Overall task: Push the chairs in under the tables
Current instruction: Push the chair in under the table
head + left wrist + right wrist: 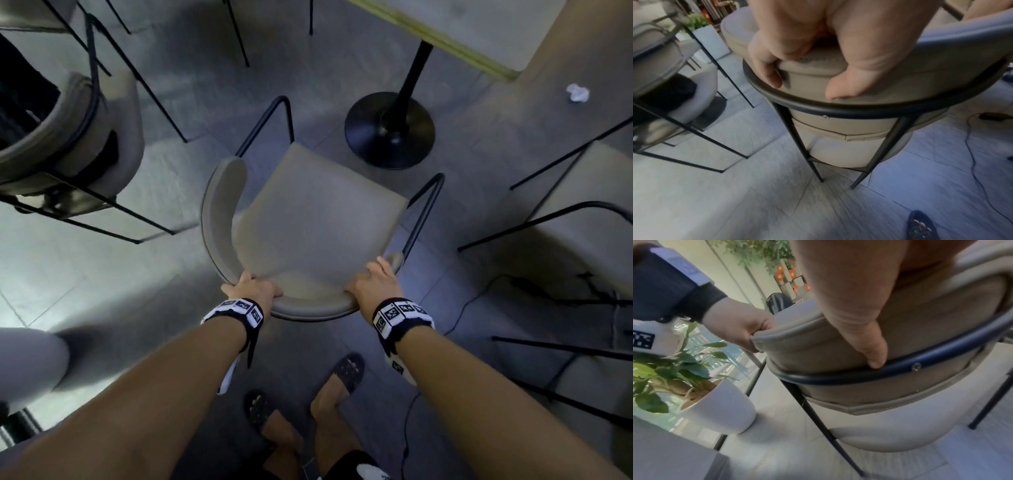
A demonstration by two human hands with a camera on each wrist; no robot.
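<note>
Left hand (251, 289) and right hand (373, 282) both clamped on curved backrest of chair (308, 219). Chair out on floor, seat short of worktop (455, 31), pedestal base (389, 132) ahead. Step: mid-push, by look. Next: straight shove forward, front legs clearing base.

My head view is dim, with light pooling on the floor (30, 267) at the left and straight lines bowing at the edges. Both wrist views are brighter but smeared, with the nearest fingers (768, 71) soft.
</note>
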